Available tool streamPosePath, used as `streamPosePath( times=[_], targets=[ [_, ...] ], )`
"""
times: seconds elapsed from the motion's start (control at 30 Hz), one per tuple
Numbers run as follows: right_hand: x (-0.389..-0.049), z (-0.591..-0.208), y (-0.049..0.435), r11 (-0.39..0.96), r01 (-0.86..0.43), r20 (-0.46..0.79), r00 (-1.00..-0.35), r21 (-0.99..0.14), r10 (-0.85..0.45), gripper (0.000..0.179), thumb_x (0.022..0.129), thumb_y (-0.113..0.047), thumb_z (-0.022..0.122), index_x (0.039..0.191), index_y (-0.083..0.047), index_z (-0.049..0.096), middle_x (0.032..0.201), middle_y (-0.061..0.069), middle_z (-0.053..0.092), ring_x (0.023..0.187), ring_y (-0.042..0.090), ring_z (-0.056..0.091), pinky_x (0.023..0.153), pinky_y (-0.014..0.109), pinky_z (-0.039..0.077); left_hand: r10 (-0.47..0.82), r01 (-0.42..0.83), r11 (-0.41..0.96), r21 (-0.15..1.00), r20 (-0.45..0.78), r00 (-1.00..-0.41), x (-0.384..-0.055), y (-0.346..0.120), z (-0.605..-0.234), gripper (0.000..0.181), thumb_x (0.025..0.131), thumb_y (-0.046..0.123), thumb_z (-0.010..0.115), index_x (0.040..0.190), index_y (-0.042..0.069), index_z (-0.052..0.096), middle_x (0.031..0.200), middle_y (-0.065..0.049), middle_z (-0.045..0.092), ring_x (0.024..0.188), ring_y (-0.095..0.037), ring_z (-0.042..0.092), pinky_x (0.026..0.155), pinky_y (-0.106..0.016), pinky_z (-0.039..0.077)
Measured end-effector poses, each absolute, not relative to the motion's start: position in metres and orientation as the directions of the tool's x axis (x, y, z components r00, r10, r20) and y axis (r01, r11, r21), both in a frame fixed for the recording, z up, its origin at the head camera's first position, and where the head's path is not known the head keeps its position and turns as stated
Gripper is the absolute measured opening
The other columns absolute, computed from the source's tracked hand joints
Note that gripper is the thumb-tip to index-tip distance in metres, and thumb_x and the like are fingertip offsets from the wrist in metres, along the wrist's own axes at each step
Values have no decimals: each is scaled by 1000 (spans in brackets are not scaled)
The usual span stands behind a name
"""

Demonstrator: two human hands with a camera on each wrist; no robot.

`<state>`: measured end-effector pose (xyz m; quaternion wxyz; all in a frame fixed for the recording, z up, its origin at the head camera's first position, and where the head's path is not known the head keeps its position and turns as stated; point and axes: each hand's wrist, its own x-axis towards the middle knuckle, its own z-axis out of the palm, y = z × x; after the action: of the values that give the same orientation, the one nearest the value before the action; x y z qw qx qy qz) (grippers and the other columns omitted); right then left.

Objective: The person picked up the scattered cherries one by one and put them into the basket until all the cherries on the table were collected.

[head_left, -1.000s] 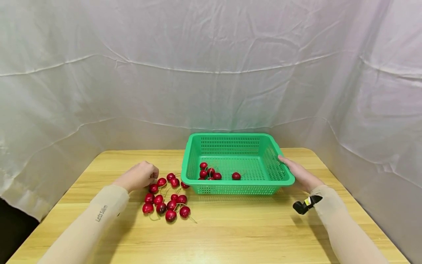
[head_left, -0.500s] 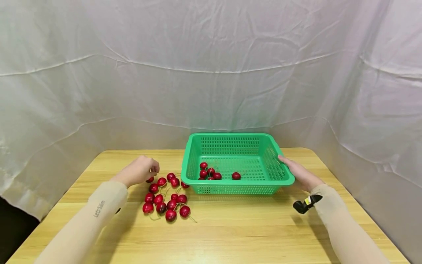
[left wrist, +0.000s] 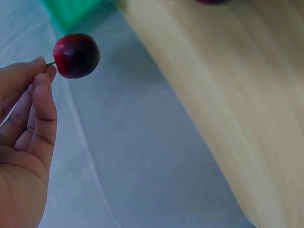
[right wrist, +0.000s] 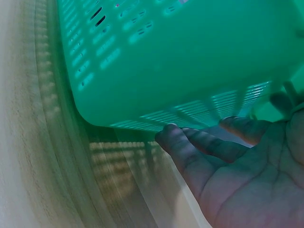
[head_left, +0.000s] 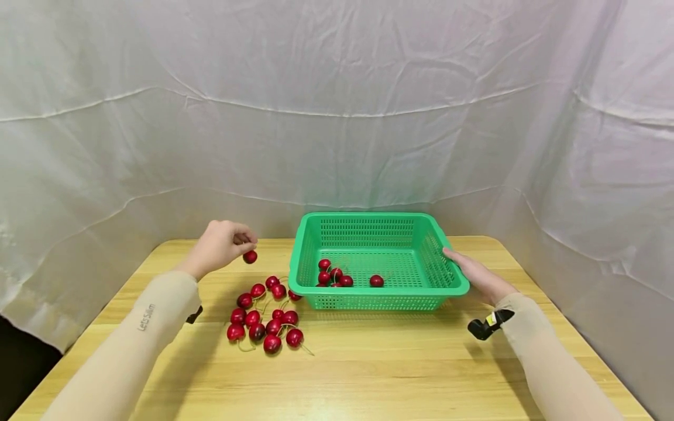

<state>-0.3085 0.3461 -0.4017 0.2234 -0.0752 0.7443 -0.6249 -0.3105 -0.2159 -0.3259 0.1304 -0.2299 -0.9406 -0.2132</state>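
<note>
My left hand (head_left: 220, 245) pinches a dark red cherry (left wrist: 77, 56) by its short stem, between thumb and fingertips. The cherry hangs above the table, behind a loose group of several red cherries (head_left: 257, 332), some with long stems. To the right stands a green plastic basket (head_left: 376, 292) with slotted walls, with several cherries (head_left: 337, 273) on its floor near the left side and one apart. At the basket's right end, my right hand (head_left: 479, 277) holds the rim with the thumb on top. Its fingers (right wrist: 183, 152) touch the outer wall from below in the right wrist view.
A wooden table (head_left: 368, 362) with rounded far corners bears everything. Pale hanging fabric (head_left: 337, 146) closes off the back and both sides. A black device (head_left: 485, 328) is worn at the right wrist.
My left hand has risen from beside the cherry group, lifting one cherry off the table by its stem. The right hand and the basket have hardly moved.
</note>
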Motion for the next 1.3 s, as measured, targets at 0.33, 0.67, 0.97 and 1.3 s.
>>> streamPosePath(
  times=[0.33,0.67,0.97,1.3],
  targets=[
    [-308,-401,346,215,160,-234,-894,-963,-383,83,115,-56,22,165,8,6,116,-1,69,104,9,72,90,29,62,267,432,738,519,363,-893,-319,-179,-294,5,99,14,78,100,10,81,95,-7,82,87,-26,77,81,-42,61],
    [-305,-402,346,225,161,-237,-899,-961,-369,86,114,-59,25,166,8,7,120,1,70,106,11,72,91,30,62,234,413,559,719,342,-910,-337,-107,-289,9,99,20,80,103,13,81,94,-8,80,85,-26,76,84,-41,60],
    [-304,-402,338,212,162,-234,-896,-964,-377,84,115,-57,26,167,6,5,123,3,69,107,12,73,92,31,63,217,370,407,835,305,-927,-353,-62,-292,8,98,22,81,100,15,80,91,-6,80,81,-22,74,80,-36,61],
    [-302,-403,330,235,158,-238,-900,-959,-366,83,115,-56,26,167,7,8,132,13,66,107,11,72,92,31,63,177,279,360,890,228,-957,-358,-38,-314,9,97,20,81,100,12,80,91,-6,80,78,-18,75,79,-32,62]
  ],
)
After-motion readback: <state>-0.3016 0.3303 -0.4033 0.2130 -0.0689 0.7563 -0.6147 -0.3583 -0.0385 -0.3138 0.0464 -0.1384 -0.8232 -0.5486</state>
